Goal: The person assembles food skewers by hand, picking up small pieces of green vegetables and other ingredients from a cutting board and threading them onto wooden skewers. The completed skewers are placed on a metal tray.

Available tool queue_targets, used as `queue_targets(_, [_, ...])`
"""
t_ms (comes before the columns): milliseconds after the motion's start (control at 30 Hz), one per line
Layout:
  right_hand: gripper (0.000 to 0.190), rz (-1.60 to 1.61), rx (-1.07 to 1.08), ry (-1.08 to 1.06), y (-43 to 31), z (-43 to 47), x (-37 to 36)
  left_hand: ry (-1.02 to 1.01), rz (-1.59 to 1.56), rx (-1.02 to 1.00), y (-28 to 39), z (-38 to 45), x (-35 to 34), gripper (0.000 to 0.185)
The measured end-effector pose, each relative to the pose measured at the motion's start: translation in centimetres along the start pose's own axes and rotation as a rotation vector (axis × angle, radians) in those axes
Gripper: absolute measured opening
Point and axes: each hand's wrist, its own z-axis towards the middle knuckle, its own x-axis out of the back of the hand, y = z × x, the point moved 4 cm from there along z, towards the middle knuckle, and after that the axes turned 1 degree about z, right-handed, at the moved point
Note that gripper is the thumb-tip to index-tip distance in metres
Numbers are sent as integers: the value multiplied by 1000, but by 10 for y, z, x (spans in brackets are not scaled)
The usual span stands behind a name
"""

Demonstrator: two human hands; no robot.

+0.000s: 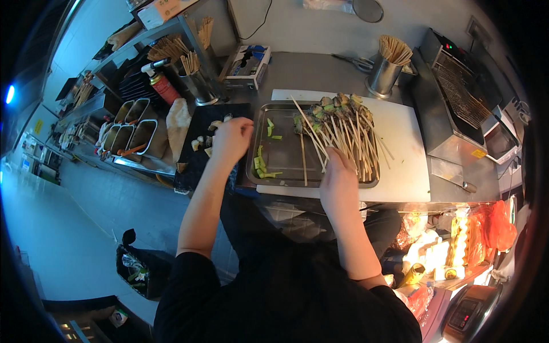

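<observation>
My left hand [233, 138] is over the right side of a black tray [199, 124] that bears pale and dark food pieces [198, 143]; its fingers are bent, and whether they pinch anything cannot be told. Near the front of a metal tray [285, 169], my right hand [341, 178] has its fingers closed around a bare wooden skewer [305, 120] that slants up to the left. Many skewers loaded with green and dark food [336, 109] lie heaped on the tray's right side. Cut green vegetable pieces [260, 165] lie at its left.
Under the metal tray lies a white cutting board [403, 150]. A metal cup of skewers [384, 70] and scissors [362, 63] stand and lie behind. At right are a grill appliance [454, 98] and a knife [454, 176]; at left, a gas torch [161, 81] and sauce containers [137, 135].
</observation>
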Motion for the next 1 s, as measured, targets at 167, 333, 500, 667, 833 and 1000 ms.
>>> queue_targets(167, [40, 203, -295, -239, 23, -43, 52, 109, 268, 207, -65, 25, 45, 30])
queue_targets(333, [28, 369, -546, -286, 50, -75, 60, -27, 366, -17, -58, 41, 34, 36])
queue_targets(500, [27, 493, -470, -234, 42, -77, 54, -184, 558, -36, -66, 58, -1, 36])
queue_targets(667, [27, 558, -406, -274, 29, -63, 45, -135, -183, 188, -32, 55, 3, 32])
queue_targets(833, [29, 595, -289, -260, 20, -50, 24, -248, -1022, 249, 29, 19, 4, 25])
queue_targets(1000, [29, 621, -325, -282, 4, -35, 23, -357, -1227, 146, 57, -3, 8, 19])
